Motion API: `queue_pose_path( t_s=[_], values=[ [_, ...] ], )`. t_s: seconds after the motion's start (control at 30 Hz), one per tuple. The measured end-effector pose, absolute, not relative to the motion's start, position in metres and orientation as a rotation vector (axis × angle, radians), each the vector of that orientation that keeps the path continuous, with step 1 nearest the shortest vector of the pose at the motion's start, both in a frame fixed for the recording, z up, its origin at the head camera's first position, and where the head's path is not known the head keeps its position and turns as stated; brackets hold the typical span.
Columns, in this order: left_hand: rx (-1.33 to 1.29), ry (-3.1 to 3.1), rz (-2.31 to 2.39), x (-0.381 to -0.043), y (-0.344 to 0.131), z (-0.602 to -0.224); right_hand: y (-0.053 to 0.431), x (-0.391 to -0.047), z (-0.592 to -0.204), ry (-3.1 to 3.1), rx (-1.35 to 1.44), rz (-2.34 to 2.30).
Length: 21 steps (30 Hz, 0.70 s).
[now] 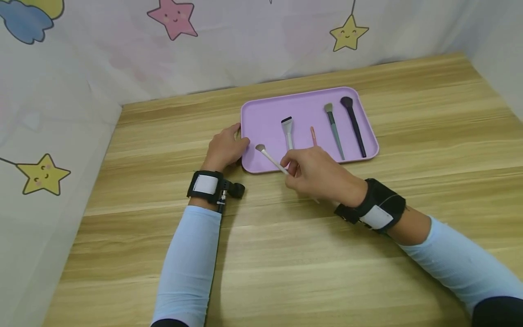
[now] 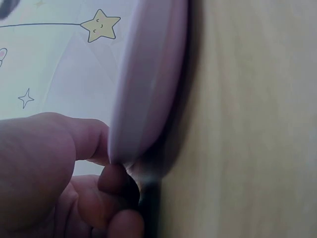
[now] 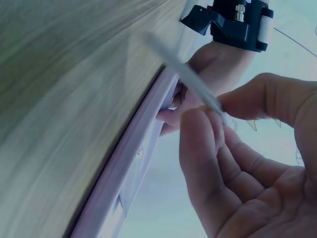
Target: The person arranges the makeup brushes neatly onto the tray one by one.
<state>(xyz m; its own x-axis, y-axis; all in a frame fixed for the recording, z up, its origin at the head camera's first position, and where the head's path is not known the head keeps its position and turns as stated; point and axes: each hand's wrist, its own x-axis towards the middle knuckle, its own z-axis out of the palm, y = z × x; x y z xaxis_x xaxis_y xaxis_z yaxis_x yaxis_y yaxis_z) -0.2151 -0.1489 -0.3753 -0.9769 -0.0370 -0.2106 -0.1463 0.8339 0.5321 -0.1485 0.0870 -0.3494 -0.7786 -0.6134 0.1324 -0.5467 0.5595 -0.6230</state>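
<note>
My right hand (image 1: 323, 175) pinches a slim makeup brush (image 1: 271, 158) between thumb and fingers. Its brown-tipped head points to the far left, over the tray's near left part; in the right wrist view the pale handle (image 3: 185, 74) sticks out from the fingertips. At the tray's left edge, my left hand (image 1: 224, 147) grips the rim of the lilac tray (image 1: 265, 110), thumb on top and fingers at the underside. On the tray lie a flat white-handled brush (image 1: 288, 131), a thin orange stick-like piece (image 1: 313, 135), a green brush (image 1: 334, 129) and a black brush (image 1: 354, 125). My right hand partly hides the first two.
The tray rests on a wood-grain table (image 1: 261, 254), toward its back edge. Behind and to the left hangs a white cloth (image 1: 245, 41) printed with stars and a cloud. Each wrist wears a black strap with a camera.
</note>
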Motion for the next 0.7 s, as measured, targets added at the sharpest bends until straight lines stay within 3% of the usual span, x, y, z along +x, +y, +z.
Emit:
queue_pose_path(
  t_s=[0.7],
  values=[
    [-0.148, 2.821, 0.838, -0.2164, -0.1497, -0.378, 0.0857, -0.155, -0.3494, 2.741, -0.969, -1.084]
  ],
)
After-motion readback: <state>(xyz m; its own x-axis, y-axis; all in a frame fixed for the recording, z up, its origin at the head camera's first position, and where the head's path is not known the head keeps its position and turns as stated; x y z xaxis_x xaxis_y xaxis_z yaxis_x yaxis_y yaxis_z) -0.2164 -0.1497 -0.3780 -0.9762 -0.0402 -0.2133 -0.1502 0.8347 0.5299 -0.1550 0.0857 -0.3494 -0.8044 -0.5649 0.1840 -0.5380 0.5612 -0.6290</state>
